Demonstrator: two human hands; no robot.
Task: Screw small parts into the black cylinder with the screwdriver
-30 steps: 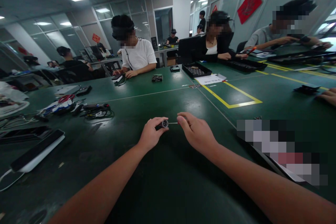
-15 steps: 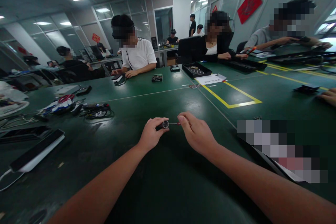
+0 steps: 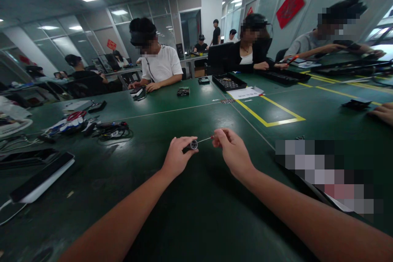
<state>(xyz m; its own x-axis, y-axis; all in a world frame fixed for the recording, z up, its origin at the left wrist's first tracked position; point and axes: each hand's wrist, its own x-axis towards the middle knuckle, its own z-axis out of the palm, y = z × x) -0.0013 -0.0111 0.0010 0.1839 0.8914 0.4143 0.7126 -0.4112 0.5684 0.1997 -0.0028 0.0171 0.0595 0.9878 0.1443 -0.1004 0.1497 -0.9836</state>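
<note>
Over the green table (image 3: 172,217), my left hand (image 3: 178,155) is closed around a small dark cylinder (image 3: 193,145). Its round end, with a pale metallic rim, faces right; the rest is hidden by my fingers. My right hand (image 3: 231,145) pinches a thin screwdriver (image 3: 205,139) with a slim metal shaft and a bit of red at the handle. The shaft slopes down to the left, its tip at the cylinder's rim. Whether the tip is inside or only touching, I cannot tell. Most of the handle is hidden in my right fingers.
On the left lie a tangle of black cables (image 3: 113,131), gloves (image 3: 66,125) and a black-and-white box (image 3: 43,178). A black tray (image 3: 229,82) and yellow tape (image 3: 285,123) are farther off. Co-workers sit across the table; another person's hand (image 3: 383,112) rests at right.
My right hand has shifted slightly right, and its fingers have curled differently on the screwdriver. The shaft now slopes up to the right and more of it shows. My left hand stays put.
</note>
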